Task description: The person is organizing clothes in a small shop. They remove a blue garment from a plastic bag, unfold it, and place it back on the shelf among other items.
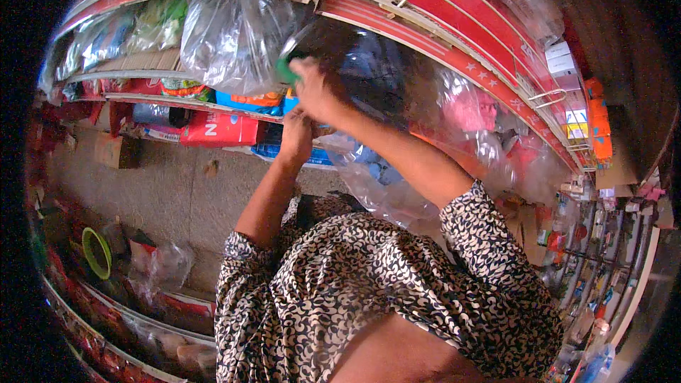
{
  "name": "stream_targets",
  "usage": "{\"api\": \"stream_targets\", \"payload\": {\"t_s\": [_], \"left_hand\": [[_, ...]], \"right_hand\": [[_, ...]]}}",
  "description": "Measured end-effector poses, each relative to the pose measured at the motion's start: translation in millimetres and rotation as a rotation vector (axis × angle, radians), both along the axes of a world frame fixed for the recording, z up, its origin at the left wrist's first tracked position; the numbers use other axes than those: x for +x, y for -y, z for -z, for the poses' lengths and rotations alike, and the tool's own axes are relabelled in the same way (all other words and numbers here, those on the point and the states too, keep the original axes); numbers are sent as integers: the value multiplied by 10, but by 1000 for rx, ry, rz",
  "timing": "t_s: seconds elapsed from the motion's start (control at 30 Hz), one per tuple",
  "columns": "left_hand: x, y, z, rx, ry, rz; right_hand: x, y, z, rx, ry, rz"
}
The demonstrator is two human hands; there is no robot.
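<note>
My right hand [318, 90] is raised in front of a shop shelf, with its fingers closed on a green cloth-like item [287, 69]. What exactly the item is cannot be made out, as the hand is blurred. Just below it, my left hand [297, 135] is at the front edge of the lower shelf; its fingertips are hidden behind the right hand. Left of the green item, a large clear plastic bag [229, 42] bulges over the shelf front. A dark plastic-wrapped bundle [372, 58] fills the shelf space to the right.
Red shelf rails [404, 24] with wire racks run overhead. A red package [221, 128] and blue packages [268, 143] sit on the bottom level. Pink goods [468, 109] in clear plastic are at right. A green-rimmed basin [97, 253] and a cardboard box [114, 150] stand at left.
</note>
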State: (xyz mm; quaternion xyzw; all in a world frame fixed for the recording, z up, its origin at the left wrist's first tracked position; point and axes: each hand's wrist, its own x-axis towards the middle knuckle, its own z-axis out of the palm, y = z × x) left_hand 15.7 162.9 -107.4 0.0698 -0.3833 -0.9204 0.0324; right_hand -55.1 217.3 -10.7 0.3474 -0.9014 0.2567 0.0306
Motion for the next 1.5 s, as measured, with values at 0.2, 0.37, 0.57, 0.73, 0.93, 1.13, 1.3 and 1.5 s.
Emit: {"api": "stream_targets", "payload": {"t_s": [0.2, 0.37, 0.57, 0.73, 0.93, 1.13, 1.3, 1.5], "left_hand": [[-149, -10, 792, 139, -79, 14], [192, -171, 141, 466, -17, 57], [451, -325, 70, 247, 146, 92], [180, 87, -144, -567, 206, -381], [-129, 620, -159, -573, 146, -251], [-106, 650, 74, -368, 109, -165], [-130, 668, 288, 23, 123, -103], [313, 83, 78, 120, 208, 194]], "right_hand": [[469, -565, -470, 295, 287, -642], [417, -1032, -648, 223, 278, -407], [459, -1304, -506, 148, -56, -247], [649, -1383, -468, 331, 31, -246], [715, -1455, -389, 350, -193, -228], [575, -1596, -244, 337, -227, -242], [573, -1487, -404, 211, -85, -176], [516, -813, -385, 4, -349, -147]]}}
